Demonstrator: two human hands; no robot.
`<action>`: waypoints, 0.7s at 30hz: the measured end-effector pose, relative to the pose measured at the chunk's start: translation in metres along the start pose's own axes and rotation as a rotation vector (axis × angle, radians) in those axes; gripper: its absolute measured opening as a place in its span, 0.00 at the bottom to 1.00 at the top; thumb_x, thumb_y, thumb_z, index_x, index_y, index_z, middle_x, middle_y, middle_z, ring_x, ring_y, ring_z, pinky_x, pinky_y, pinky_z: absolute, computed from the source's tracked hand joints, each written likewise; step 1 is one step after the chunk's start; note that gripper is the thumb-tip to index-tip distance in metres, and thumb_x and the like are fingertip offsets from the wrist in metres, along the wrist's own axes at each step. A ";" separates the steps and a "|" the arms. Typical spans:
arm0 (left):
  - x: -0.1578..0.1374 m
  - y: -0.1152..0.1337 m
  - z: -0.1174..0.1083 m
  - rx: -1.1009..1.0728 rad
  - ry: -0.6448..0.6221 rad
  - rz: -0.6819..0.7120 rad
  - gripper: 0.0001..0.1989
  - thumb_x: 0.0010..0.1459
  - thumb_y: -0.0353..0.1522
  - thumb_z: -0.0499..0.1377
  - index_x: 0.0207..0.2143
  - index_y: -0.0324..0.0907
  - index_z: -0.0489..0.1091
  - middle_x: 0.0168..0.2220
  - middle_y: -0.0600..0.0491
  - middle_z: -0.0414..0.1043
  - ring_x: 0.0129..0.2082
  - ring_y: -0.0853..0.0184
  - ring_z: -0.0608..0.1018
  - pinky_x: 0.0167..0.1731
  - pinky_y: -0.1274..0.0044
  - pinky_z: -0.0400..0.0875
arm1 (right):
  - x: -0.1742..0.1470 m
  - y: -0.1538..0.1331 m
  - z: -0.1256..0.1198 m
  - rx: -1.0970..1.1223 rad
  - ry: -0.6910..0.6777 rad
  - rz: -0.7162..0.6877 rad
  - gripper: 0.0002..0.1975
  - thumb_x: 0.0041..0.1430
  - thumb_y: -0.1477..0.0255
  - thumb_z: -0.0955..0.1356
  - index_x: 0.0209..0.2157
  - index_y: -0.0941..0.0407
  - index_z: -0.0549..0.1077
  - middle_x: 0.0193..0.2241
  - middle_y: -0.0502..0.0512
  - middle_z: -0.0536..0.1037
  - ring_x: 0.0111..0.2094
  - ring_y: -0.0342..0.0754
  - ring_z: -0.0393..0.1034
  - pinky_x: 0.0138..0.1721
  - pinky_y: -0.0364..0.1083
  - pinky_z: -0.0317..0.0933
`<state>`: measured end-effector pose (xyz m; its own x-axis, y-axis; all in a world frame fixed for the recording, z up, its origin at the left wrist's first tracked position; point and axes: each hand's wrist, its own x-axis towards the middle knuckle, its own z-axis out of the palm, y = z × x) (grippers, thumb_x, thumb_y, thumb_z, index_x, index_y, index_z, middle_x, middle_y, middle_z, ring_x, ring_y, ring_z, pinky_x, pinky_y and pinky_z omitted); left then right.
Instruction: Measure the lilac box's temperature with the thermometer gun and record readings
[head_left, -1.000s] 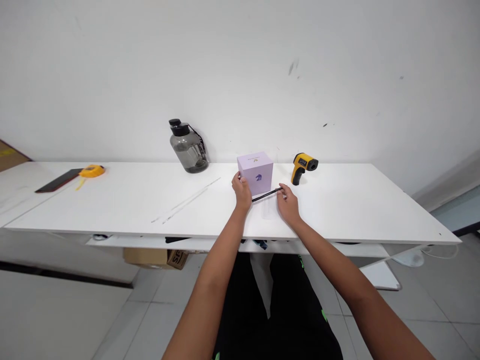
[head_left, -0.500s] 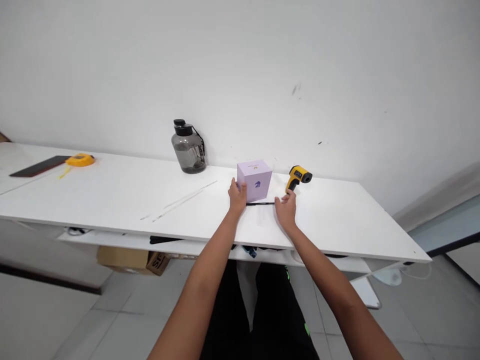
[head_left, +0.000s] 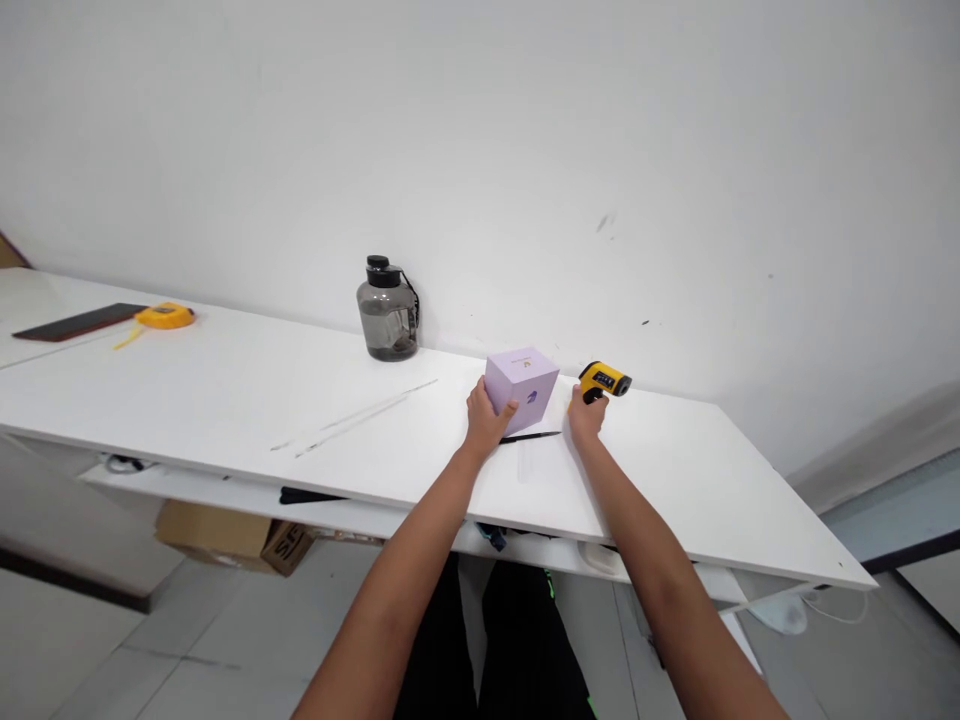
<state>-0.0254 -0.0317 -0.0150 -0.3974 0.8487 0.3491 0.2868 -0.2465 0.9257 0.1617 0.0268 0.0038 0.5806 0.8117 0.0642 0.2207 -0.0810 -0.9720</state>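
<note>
My left hand [head_left: 487, 418] grips the lower left corner of a lilac box [head_left: 523, 388], its thumb across the front face. The box has a dark purple emblem on the front and a small gold mark on top. Just in front of it a black pen [head_left: 531, 436] lies on the white table. My right hand [head_left: 586, 414] is closed around the handle of a yellow and black infrared thermometer [head_left: 604, 380], whose nose points right. The lower part of the handle is hidden by the hand.
A grey translucent water jug [head_left: 388, 318] with a black lid stands by the wall. Farther left lie a yellow tape measure [head_left: 166, 316] and a dark flat strip [head_left: 79, 322]. Below the white tabletop [head_left: 390, 440] are a shelf and a cardboard box [head_left: 217, 535].
My right hand has left the pen and closed around the thermometer's handle. My left hand stays on the box, which appears slightly turned. The camera view has shifted and tilted.
</note>
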 end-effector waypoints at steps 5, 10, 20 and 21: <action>-0.005 0.009 -0.001 0.050 -0.064 -0.038 0.56 0.42 0.50 0.71 0.67 0.42 0.49 0.67 0.34 0.55 0.67 0.42 0.59 0.64 0.54 0.55 | 0.002 -0.014 -0.020 0.205 -0.225 -0.040 0.22 0.46 0.52 0.72 0.36 0.54 0.69 0.35 0.56 0.79 0.38 0.55 0.76 0.37 0.52 0.71; -0.005 0.008 -0.001 -0.054 -0.029 -0.044 0.53 0.41 0.48 0.72 0.66 0.44 0.53 0.65 0.38 0.59 0.65 0.47 0.64 0.61 0.59 0.62 | -0.023 -0.027 -0.032 0.495 -0.625 -0.034 0.26 0.51 0.43 0.67 0.34 0.52 0.67 0.25 0.50 0.73 0.24 0.47 0.71 0.25 0.47 0.66; 0.010 -0.001 0.000 -0.322 0.054 -0.215 0.49 0.46 0.48 0.71 0.64 0.43 0.54 0.64 0.38 0.61 0.63 0.52 0.69 0.60 0.64 0.67 | -0.067 -0.018 -0.028 0.578 -0.765 -0.081 0.32 0.41 0.53 0.77 0.42 0.48 0.60 0.34 0.45 0.76 0.19 0.42 0.68 0.23 0.46 0.66; 0.010 -0.001 -0.001 -0.338 0.049 -0.211 0.45 0.47 0.49 0.70 0.62 0.43 0.57 0.63 0.38 0.63 0.62 0.52 0.70 0.59 0.64 0.68 | -0.068 -0.019 -0.027 0.596 -0.793 -0.054 0.31 0.42 0.52 0.77 0.42 0.49 0.63 0.35 0.47 0.77 0.20 0.43 0.69 0.24 0.47 0.67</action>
<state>-0.0307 -0.0232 -0.0120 -0.4599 0.8760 0.1449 -0.1053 -0.2158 0.9707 0.1392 -0.0428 0.0238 -0.1592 0.9753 0.1528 -0.3248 0.0944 -0.9411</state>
